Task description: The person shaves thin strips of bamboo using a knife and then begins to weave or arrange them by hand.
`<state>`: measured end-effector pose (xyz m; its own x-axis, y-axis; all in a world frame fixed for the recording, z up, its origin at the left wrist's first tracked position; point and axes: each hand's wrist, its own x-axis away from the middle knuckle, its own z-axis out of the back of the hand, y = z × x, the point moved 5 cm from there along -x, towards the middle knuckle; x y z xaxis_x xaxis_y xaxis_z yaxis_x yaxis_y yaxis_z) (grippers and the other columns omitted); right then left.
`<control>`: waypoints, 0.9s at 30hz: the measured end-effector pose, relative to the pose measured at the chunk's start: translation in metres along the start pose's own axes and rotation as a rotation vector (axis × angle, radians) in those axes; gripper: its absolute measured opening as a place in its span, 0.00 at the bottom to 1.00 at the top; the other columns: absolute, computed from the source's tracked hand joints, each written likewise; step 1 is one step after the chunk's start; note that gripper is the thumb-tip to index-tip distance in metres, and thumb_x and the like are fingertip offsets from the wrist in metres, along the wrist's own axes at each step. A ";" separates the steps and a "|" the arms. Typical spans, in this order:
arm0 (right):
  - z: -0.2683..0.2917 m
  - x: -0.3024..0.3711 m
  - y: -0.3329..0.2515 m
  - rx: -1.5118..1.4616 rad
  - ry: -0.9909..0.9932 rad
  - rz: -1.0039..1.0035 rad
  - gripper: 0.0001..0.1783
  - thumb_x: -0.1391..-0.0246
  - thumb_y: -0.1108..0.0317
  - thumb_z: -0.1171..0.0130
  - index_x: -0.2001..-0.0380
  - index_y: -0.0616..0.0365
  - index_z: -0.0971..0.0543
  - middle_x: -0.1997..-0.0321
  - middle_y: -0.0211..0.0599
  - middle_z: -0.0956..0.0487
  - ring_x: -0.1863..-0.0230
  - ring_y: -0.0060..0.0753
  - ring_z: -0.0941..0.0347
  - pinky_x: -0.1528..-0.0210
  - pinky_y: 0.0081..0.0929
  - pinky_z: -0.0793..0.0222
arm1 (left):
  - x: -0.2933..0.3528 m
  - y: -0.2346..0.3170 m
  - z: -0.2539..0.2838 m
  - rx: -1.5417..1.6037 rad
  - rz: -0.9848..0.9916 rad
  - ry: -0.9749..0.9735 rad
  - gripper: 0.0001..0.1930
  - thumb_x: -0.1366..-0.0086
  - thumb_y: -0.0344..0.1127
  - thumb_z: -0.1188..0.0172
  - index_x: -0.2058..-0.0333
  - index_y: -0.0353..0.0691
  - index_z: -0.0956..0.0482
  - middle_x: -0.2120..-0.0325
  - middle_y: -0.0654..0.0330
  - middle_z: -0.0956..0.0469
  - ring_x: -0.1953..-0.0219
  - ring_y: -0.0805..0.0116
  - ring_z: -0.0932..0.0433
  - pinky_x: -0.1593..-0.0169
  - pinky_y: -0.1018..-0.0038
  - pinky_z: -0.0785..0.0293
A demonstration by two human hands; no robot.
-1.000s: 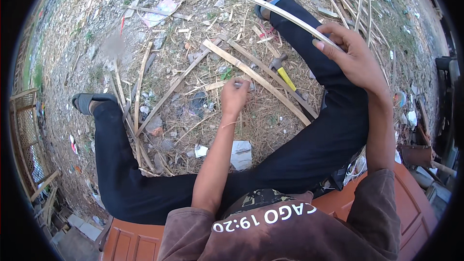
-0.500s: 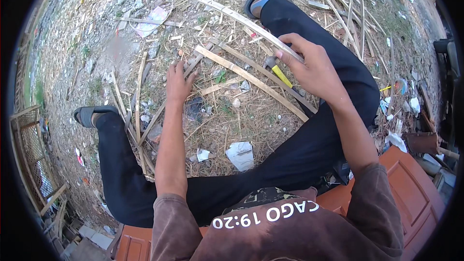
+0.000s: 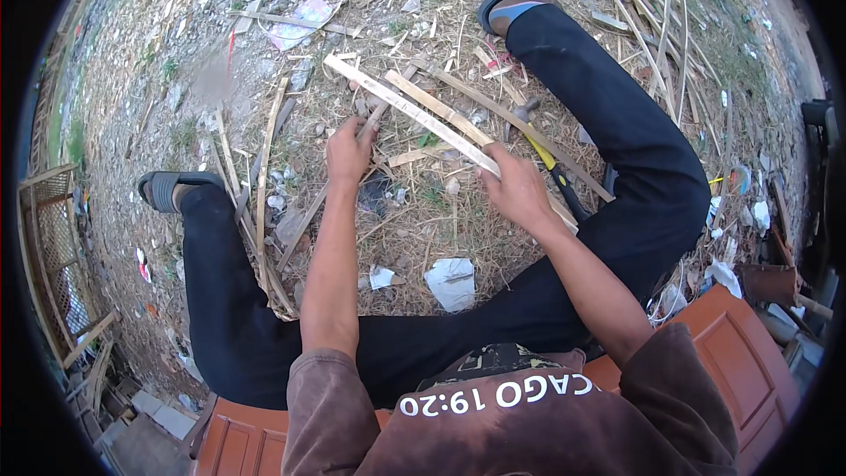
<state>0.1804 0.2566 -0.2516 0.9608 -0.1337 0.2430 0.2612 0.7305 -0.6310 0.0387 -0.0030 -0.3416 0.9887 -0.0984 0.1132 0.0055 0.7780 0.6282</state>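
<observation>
My right hand (image 3: 518,189) is closed around the near end of a pale wooden strip (image 3: 412,113), which slants up and to the left above the ground. My left hand (image 3: 350,155) has its fingers curled on a weathered grey wooden strip (image 3: 379,109) that runs beneath it toward my left leg. Between the hands lies another light strip (image 3: 436,106), partly covered by the raised one. Right of my right hand, a hammer (image 3: 541,152) with a yellow and black handle rests on the ground, with a brownish strip (image 3: 520,128) passing across it.
Several loose strips (image 3: 268,167) lie by my left leg, and a pile of long slats (image 3: 656,44) is at the far right. White broken pieces (image 3: 451,284) litter the dry grass. Beneath me are orange-brown panels (image 3: 736,361). A lattice frame (image 3: 57,247) stands at the left.
My right hand has moved down and left, bringing the pale strip lower and its far end nearer to my left hand. My left hand's fingers have curled in on the grey strip.
</observation>
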 end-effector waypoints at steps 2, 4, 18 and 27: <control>0.000 -0.006 0.003 -0.056 0.000 0.026 0.15 0.43 0.67 0.41 0.54 0.60 0.26 0.66 0.56 0.19 0.64 0.59 0.21 0.61 0.51 0.29 | -0.001 0.003 -0.001 0.040 0.092 -0.068 0.15 0.38 0.44 0.37 0.58 0.41 0.18 0.65 0.47 0.18 0.61 0.47 0.20 0.58 0.61 0.26; -0.014 -0.004 0.008 -0.150 0.033 0.085 0.14 0.42 0.67 0.42 0.54 0.60 0.26 0.65 0.57 0.19 0.63 0.60 0.22 0.61 0.50 0.29 | -0.001 0.003 0.000 -0.025 -0.005 0.010 0.14 0.37 0.44 0.37 0.58 0.42 0.18 0.62 0.48 0.19 0.60 0.48 0.22 0.56 0.61 0.27; -0.043 0.000 0.024 -0.741 -0.474 -0.246 0.12 0.34 0.63 0.48 0.59 0.63 0.24 0.78 0.37 0.26 0.75 0.30 0.29 0.68 0.36 0.32 | -0.021 0.041 0.011 1.289 0.422 -0.017 0.28 0.30 0.43 0.44 0.38 0.35 0.37 0.54 0.56 0.24 0.59 0.68 0.22 0.61 0.76 0.24; -0.042 0.006 0.045 0.119 -0.248 -0.127 0.17 0.40 0.55 0.45 0.61 0.60 0.25 0.69 0.58 0.20 0.63 0.63 0.22 0.58 0.54 0.29 | -0.029 0.031 -0.020 0.778 0.364 -0.098 0.26 0.34 0.37 0.38 0.42 0.30 0.32 0.63 0.56 0.20 0.69 0.74 0.21 0.71 0.81 0.27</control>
<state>0.2016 0.2608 -0.3101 0.8650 -0.0723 0.4966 0.3514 0.7937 -0.4965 0.0135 0.0361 -0.3409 0.8914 -0.0060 0.4531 -0.4487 0.1290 0.8843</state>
